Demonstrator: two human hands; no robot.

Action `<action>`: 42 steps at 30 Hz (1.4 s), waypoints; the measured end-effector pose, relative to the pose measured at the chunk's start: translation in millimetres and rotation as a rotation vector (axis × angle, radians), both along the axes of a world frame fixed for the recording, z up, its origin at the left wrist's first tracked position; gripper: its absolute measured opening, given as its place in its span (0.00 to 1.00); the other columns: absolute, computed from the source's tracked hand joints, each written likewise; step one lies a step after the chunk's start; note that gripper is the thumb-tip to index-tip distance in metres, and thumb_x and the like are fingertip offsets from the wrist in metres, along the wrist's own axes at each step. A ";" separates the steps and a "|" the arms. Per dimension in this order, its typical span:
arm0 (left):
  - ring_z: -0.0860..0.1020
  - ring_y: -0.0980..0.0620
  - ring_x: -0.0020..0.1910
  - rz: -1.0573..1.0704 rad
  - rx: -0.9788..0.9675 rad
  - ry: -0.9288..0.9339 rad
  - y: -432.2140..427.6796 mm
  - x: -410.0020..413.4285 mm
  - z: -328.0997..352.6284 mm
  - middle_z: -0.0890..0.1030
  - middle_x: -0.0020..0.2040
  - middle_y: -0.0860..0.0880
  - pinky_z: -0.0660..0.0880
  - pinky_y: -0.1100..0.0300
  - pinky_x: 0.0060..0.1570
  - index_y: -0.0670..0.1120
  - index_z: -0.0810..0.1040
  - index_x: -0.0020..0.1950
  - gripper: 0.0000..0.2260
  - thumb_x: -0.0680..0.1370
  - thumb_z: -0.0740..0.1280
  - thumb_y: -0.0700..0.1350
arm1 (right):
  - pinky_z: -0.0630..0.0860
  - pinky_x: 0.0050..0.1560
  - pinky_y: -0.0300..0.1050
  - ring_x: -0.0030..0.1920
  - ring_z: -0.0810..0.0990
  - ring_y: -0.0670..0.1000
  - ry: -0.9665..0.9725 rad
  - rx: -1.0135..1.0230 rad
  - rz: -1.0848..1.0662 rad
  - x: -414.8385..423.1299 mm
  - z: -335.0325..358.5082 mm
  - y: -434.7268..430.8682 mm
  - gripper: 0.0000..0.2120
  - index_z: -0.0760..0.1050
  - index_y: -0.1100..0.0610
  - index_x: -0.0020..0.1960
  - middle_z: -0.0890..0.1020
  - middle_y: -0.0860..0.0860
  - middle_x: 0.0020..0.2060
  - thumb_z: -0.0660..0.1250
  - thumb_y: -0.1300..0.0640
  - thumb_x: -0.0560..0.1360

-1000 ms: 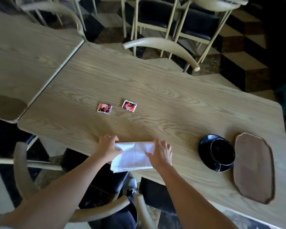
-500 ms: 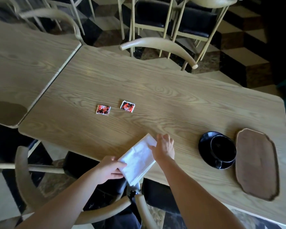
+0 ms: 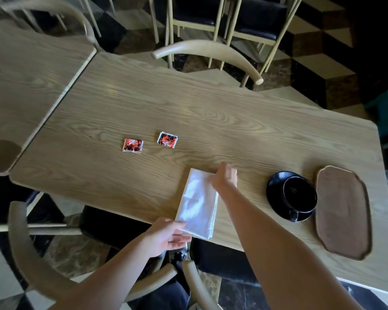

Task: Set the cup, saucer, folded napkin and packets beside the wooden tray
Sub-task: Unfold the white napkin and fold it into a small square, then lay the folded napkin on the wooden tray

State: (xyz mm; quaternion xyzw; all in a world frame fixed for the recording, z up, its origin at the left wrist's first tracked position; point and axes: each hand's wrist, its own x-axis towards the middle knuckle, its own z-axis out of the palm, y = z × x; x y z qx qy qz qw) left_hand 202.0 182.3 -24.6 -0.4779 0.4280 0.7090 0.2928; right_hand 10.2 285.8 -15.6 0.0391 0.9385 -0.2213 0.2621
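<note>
Both my hands' fingers pinch the folded napkin [image 3: 198,203] on the wood-grain surface [image 3: 233,130]; the packets' [image 3: 132,145] print is unreadable.

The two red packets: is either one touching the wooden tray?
No. Both red packets lie apart on the table, far left of the wooden tray, with the cup between.
</note>
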 end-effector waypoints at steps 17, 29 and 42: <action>0.84 0.40 0.50 0.207 0.130 0.015 4.7 -0.9 9.8 0.84 0.50 0.36 0.80 0.49 0.50 0.41 0.72 0.62 0.14 0.78 0.66 0.43 | 0.73 0.45 0.49 0.49 0.77 0.59 0.495 -0.085 0.626 92.9 38.2 32.1 0.18 0.79 0.56 0.46 0.82 0.52 0.47 0.63 0.74 0.63; 0.82 0.40 0.54 0.173 0.028 0.065 3.4 4.5 6.3 0.81 0.58 0.37 0.79 0.47 0.51 0.39 0.74 0.61 0.21 0.75 0.69 0.52 | 0.67 0.66 0.48 0.67 0.68 0.53 0.235 -0.063 0.777 144.4 8.2 60.5 0.23 0.74 0.55 0.61 0.74 0.48 0.65 0.61 0.70 0.68; 0.82 0.43 0.56 -0.085 0.034 0.433 25.0 5.1 88.4 0.83 0.56 0.49 0.75 0.50 0.55 0.48 0.80 0.53 0.12 0.71 0.73 0.47 | 0.79 0.43 0.47 0.42 0.80 0.51 -0.387 -0.782 -0.503 116.5 104.1 90.4 0.16 0.78 0.56 0.48 0.82 0.53 0.41 0.73 0.43 0.72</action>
